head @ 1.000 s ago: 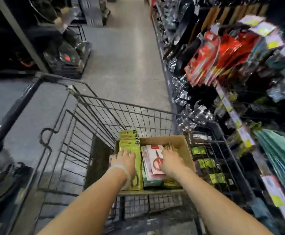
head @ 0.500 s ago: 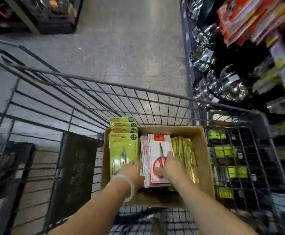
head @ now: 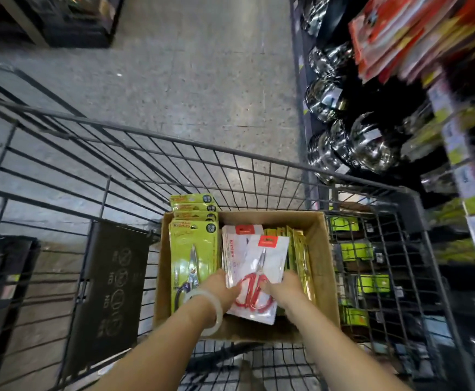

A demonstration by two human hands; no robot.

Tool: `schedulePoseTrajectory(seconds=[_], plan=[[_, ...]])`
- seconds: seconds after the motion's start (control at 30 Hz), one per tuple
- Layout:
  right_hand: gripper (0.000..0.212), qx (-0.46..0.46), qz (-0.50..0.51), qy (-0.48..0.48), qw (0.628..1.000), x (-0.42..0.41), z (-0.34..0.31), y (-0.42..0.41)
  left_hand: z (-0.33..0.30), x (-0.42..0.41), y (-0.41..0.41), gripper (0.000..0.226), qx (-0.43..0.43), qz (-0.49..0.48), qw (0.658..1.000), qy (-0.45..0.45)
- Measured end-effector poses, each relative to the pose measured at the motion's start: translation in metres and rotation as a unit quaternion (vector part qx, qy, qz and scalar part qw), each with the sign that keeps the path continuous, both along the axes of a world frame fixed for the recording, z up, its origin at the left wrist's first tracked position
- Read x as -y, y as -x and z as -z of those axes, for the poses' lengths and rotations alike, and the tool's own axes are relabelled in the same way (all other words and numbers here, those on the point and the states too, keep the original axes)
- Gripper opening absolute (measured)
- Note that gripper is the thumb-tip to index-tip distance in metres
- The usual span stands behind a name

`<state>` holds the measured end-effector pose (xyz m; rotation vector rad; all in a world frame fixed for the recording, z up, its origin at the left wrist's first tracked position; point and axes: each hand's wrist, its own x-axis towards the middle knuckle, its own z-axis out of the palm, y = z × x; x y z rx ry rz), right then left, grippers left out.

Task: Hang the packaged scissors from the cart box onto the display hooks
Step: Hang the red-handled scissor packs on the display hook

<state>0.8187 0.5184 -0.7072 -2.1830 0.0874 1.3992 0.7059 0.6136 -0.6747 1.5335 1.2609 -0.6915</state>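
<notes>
In the head view, a cardboard box (head: 319, 249) is sitting in the near right part of a wire cart (head: 151, 136), on its upper rack. Packs of scissors are standing in the box in rows. Green packs (head: 192, 249) are filling the left side, the far ones poking up above the box's far wall. White packs (head: 242, 244) with red tabs are sitting in the middle, and a row of yellow-green packs (head: 298, 249) is standing edge-on at the right.

One white pack with red-handled scissors (head: 256, 277) is tilting out of the middle row, its top leaning to the right, its near end lying over the hands. The left hand (head: 219, 289) is gripping that pack's near left edge, fingers curled onto it; a pale bangle (head: 206, 311) is circling its wrist. The right hand (head: 285, 286) is holding the pack's near right edge, with fingers tucked beside and under it; how tightly they are curling I cannot tell.

A dark folded flap (head: 109, 289) with printed symbols is hanging in the cart left of the box. To the right, a shelf is carrying shiny steel pots (head: 372, 142), and above them red and yellow packs (head: 400, 32) are hanging, blurred. Green-labelled goods (head: 372, 283) are showing through the cart's right wall. Grey floor (head: 202, 66) is stretching away beyond the cart.
</notes>
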Motion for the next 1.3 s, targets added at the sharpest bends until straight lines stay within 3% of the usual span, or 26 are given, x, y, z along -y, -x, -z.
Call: schedulePoseTrajectory(seconds=[0.2,0.37,0.5,0.6,0.73,0.8,0.93,1.07,1.3], plan=[[0.028,-0.03,-0.042,-0.149,0.988,-0.003,-0.044,0.014,-0.004,-0.006,-0.001,0.054,0.057,-0.249,0.966,0.026],[0.027,0.045,-0.07,-0.119,0.989,-0.026,-0.033,0.004,-0.022,-0.027,0.004,0.042,0.109,-0.366,0.924,-0.005],[0.059,0.116,-0.188,0.029,0.975,-0.022,0.005,-0.002,-0.026,-0.04,0.021,0.032,0.11,-0.347,0.931,-0.027],[0.083,0.124,-0.236,0.074,0.961,-0.023,0.023,0.005,-0.025,-0.044,0.032,0.026,0.106,-0.338,0.934,-0.05],[0.094,0.147,-0.239,0.128,0.951,-0.031,0.02,0.001,-0.023,-0.045,0.039,0.038,0.103,-0.329,0.937,-0.063],[0.088,0.124,-0.21,0.14,0.96,-0.028,0.02,0.0,-0.024,-0.044,0.04,0.038,0.105,-0.328,0.936,-0.067],[0.06,0.063,-0.048,0.081,0.994,-0.011,0.011,0.004,-0.035,-0.035,0.044,0.037,0.12,-0.323,0.937,-0.061],[0.03,0.052,0.056,-0.038,0.996,0.005,-0.016,0.018,-0.061,-0.025,0.052,0.038,0.154,-0.302,0.939,-0.062],[0.028,0.164,0.114,-0.239,0.95,0.044,-0.128,0.053,-0.143,0.007,0.076,0.037,0.281,-0.251,0.922,-0.093]])
